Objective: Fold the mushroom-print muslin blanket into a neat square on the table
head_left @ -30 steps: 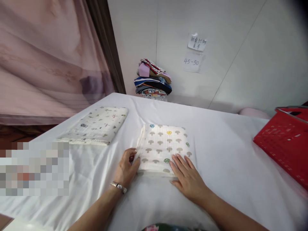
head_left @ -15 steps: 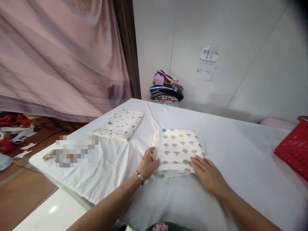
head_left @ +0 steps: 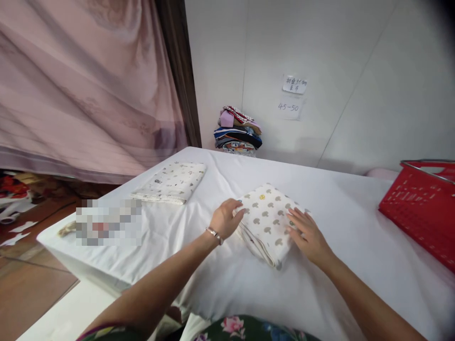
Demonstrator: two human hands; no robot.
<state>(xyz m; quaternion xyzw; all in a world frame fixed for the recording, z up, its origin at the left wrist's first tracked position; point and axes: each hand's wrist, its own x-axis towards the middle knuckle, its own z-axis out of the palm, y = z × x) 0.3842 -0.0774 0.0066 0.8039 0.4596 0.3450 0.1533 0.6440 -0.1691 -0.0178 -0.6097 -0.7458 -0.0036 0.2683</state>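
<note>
A folded white cloth point(head_left: 266, 218) printed with grey mushrooms and a yellow one lies turned at an angle on the white-covered table point(head_left: 341, 222). Its layered edges face me at the lower left. My left hand point(head_left: 226, 220), with a bracelet at the wrist, is at the cloth's left corner, thumb and fingers apart. Over the right side of the cloth, my right hand point(head_left: 308, 236) has its fingers spread and touching or nearly touching the fabric. A second folded white cloth point(head_left: 172, 182) with small scattered prints lies farther off to the left.
A red basket point(head_left: 419, 203) with a metal handle stands on the right. Several folded textiles point(head_left: 238, 130) are stacked beyond the table by the wall. A blurred-out item point(head_left: 106, 225) lies near the table's left corner. A pink curtain point(head_left: 92, 85) hangs at the left.
The mushroom-print cloth has been turned on the table, so a corner now points toward me. My left hand has moved up along its edge. The view has shifted slightly right.
</note>
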